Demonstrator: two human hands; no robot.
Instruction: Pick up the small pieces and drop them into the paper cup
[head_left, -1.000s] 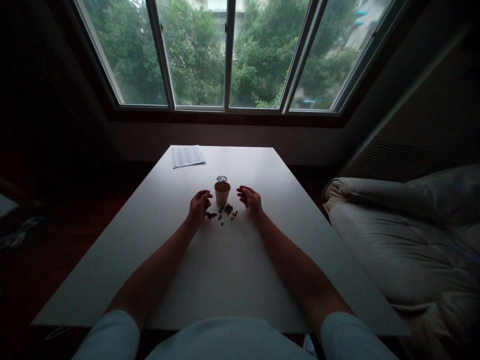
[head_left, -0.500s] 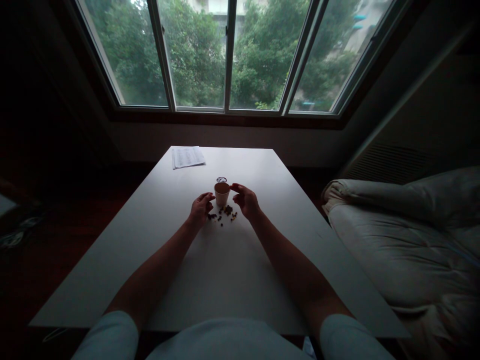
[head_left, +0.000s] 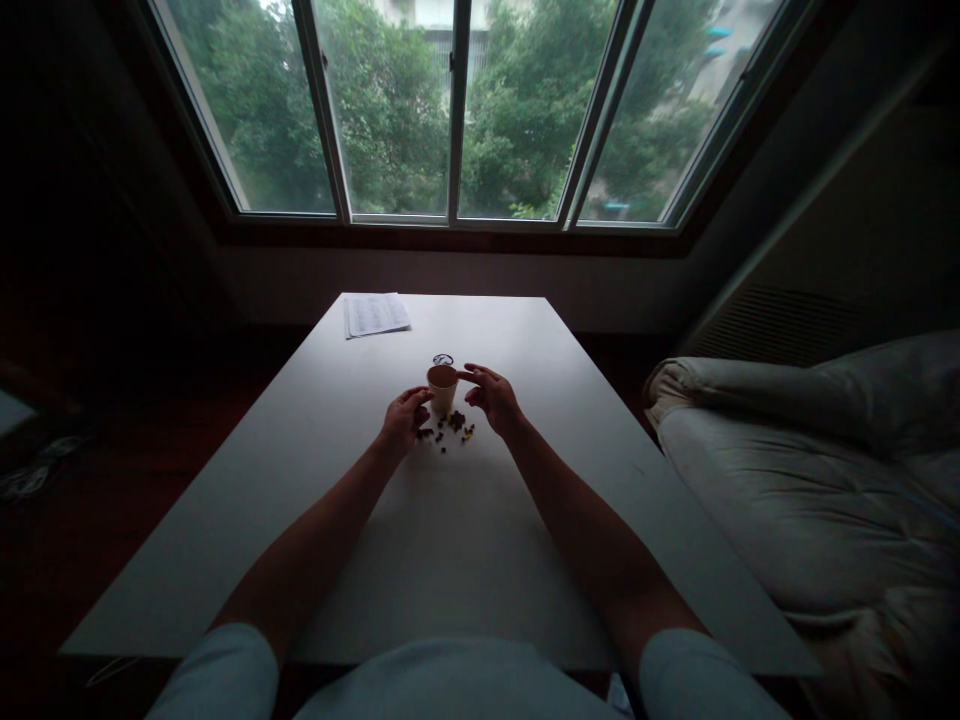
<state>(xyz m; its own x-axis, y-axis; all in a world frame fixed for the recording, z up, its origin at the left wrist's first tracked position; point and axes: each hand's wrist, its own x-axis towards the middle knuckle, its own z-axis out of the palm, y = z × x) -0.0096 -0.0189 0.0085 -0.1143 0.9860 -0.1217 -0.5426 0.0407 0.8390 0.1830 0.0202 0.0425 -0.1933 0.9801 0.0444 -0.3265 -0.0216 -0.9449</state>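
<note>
A pale paper cup (head_left: 442,396) stands upright on the white table, its mouth toward me. My left hand (head_left: 405,417) is at the cup's left side, fingers curled and pressed together, their tips against its wall. On the other side, my right hand (head_left: 493,398) is open, with its index finger stretched to the cup's rim and the other fingers loosely bent. Small dark and yellow pieces (head_left: 457,421) lie scattered just in front of the cup, too small to name. Behind it is a dark ring-shaped outline (head_left: 443,359) that I cannot make out.
Printed paper sheets (head_left: 377,314) lie at the far left corner of the white table (head_left: 465,560). A padded, light-coloured sofa (head_left: 810,490) stands to the right. Beyond the table is a wide window (head_left: 450,120). Cables (head_left: 45,465) lie on the floor at left.
The cup has shifted very slightly left. My left fingertips have moved in against its wall, and my right index finger has come to its rim. The scattered pieces look unchanged.
</note>
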